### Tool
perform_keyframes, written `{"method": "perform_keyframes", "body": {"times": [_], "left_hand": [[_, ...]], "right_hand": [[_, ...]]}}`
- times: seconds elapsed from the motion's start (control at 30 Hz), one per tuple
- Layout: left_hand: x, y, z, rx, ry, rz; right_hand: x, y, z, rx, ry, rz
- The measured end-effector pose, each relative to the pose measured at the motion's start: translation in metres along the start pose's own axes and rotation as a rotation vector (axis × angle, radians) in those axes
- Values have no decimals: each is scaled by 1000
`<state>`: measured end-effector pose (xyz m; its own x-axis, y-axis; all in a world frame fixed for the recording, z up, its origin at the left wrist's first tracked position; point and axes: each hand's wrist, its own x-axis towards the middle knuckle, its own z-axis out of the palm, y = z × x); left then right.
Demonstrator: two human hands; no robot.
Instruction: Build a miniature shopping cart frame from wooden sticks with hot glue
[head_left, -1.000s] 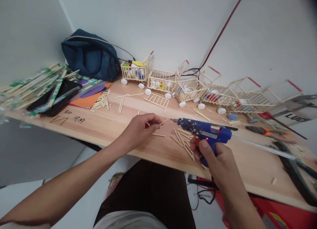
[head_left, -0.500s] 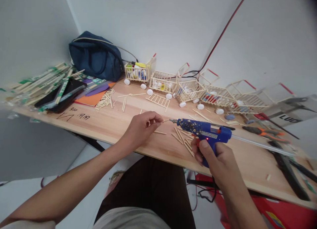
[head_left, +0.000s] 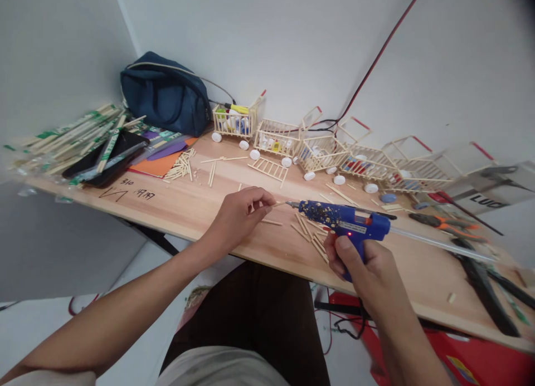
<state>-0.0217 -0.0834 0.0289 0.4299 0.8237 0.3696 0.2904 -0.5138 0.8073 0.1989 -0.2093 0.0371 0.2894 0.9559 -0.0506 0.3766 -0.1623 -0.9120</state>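
Note:
My left hand (head_left: 240, 214) pinches a short wooden stick (head_left: 277, 204) just above the wooden tabletop (head_left: 192, 205). My right hand (head_left: 363, 266) grips the handle of a blue glue gun (head_left: 346, 221) with a red light lit. The gun's nozzle touches the free end of the stick. A clear glue rod sticks out of the gun's back toward the right. Several loose cut sticks (head_left: 311, 238) lie on the table under the gun.
A row of small stick-built carts (head_left: 317, 146) with white wheels lines the wall. A flat stick ladder (head_left: 267, 169) lies before them. A blue bag (head_left: 167, 99), wrapped chopsticks (head_left: 71, 138), coloured paper and a stick pile (head_left: 179, 166) sit left. Orange pliers (head_left: 449, 221) lie right.
The stick in my left hand and the glue gun's nozzle have come together; one second ago a gap lay between them. The view shifted slightly.

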Motion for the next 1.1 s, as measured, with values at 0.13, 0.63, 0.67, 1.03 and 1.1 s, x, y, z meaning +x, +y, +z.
{"method": "perform_keyframes", "body": {"times": [0.13, 0.63, 0.67, 1.03, 1.1], "left_hand": [[0, -1, 0, -5, 4, 1], [-3, -2, 0, -1, 13, 13], [-2, -2, 0, -1, 14, 14], [-2, 0, -2, -3, 15, 5], [-2, 1, -3, -2, 13, 4]], "right_hand": [[-1, -2, 0, -5, 1, 14], [1, 6, -1, -53, -13, -32], [1, 6, -1, -53, -10, -31], [-5, -4, 6, -49, 51, -34], [-5, -4, 6, -54, 48, -37]]}}
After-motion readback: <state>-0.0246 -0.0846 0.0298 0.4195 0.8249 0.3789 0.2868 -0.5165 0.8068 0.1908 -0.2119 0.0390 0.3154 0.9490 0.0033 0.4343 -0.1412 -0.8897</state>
